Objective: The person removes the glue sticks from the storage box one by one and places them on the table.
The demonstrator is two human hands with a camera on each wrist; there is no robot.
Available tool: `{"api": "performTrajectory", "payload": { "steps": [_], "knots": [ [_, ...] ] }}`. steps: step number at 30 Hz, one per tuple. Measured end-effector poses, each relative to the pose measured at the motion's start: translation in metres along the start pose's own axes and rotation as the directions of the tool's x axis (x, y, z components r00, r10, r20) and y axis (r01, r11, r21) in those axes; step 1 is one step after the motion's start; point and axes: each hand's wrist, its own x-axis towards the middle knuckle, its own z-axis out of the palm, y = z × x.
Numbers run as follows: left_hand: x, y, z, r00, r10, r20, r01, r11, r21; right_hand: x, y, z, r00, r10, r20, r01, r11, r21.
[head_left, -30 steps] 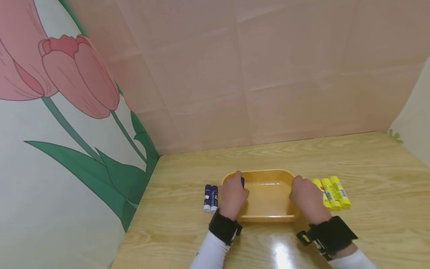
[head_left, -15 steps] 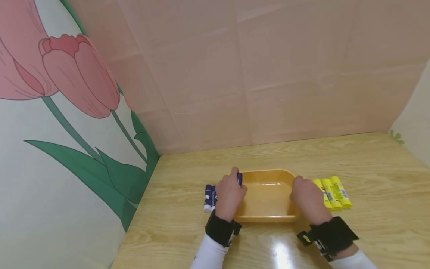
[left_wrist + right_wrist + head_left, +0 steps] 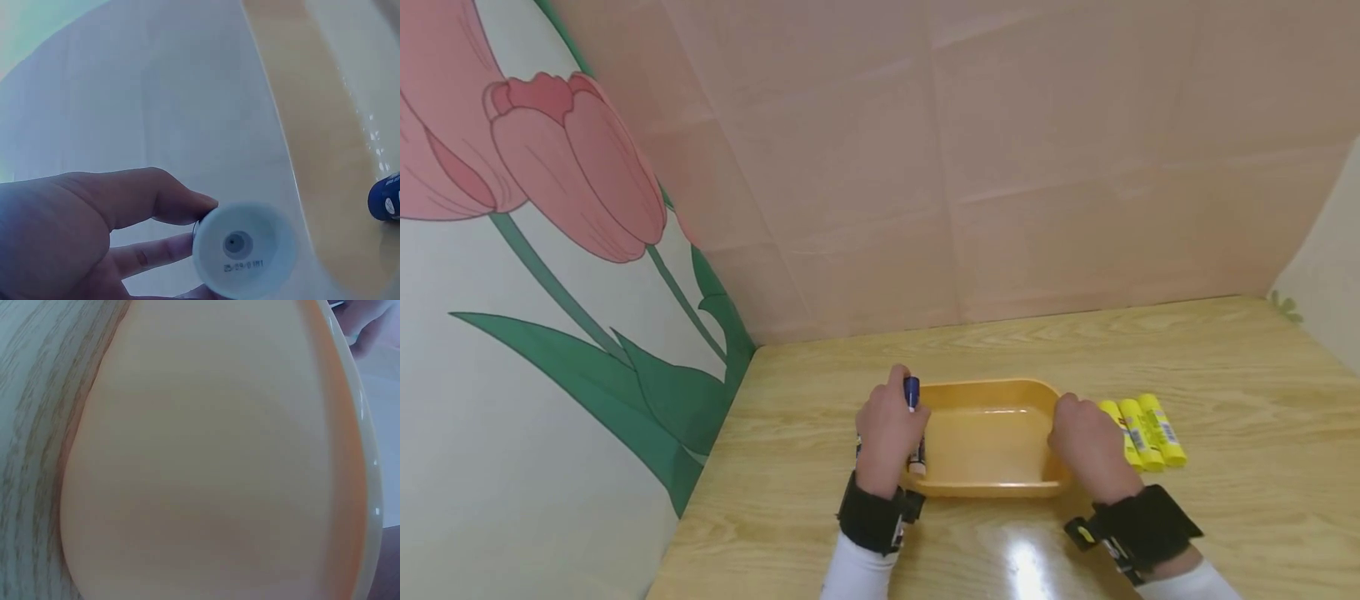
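My left hand point(image 3: 889, 429) pinches a dark blue glue stick point(image 3: 912, 393) over the left rim of a yellow-orange tray point(image 3: 1000, 488). In the left wrist view the white base point(image 3: 244, 250) of this glue stick faces the camera, between thumb and fingers. A second blue glue stick point(image 3: 917, 460) lies inside the tray at its left end, partly covered by the hand. My right hand point(image 3: 1092, 440) grips the tray's right rim with curled fingers. The right wrist view is mostly filled by the tray wall point(image 3: 212, 450).
Several yellow glue sticks point(image 3: 1150, 433) lie side by side right of the tray. Left of it, a blue glue stick point(image 3: 859, 446) shows only as a sliver behind my left hand. A pinkish covered wall point(image 3: 1000, 167) stands behind the wooden table point(image 3: 775, 467).
My left hand has moved left with its blue glue stick, from over the tray to its left rim, uncovering the glue stick inside. The right hand and tray stay put.
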Motion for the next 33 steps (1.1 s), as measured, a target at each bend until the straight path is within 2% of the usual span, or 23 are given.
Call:
{"api": "performTrajectory", "payload": {
  "steps": [7, 17, 23, 28, 33],
  "knots": [
    [0.0, -0.007, -0.01, 0.999, -0.038, 0.028, 0.038, 0.999, 0.006, 0.0, -0.001, 0.001, 1.0, 0.007, 0.001, -0.007, 1.0, -0.001],
    [0.0, -0.019, -0.028, 0.994, -0.087, 0.07, 0.088, 0.996, -0.015, -0.001, 0.001, 0.004, 0.998, -0.025, -0.064, 0.024, 1.0, -0.017],
    [-0.002, -0.022, -0.035, 0.99, -0.099, 0.1, 0.104, 0.994, -0.041, -0.001, 0.002, 0.004, 0.999, -0.015, -0.043, 0.014, 1.0, -0.01],
    [-0.002, -0.027, -0.04, 0.992, -0.081, 0.1, 0.085, 0.996, -0.038, -0.001, 0.002, 0.004, 0.999, -0.019, -0.042, 0.019, 1.0, -0.006],
    [-0.001, -0.034, -0.044, 0.99, -0.098, 0.102, 0.105, 0.993, -0.058, 0.0, 0.001, 0.003, 1.0, -0.005, -0.019, 0.005, 1.0, -0.002]
  ]
}}
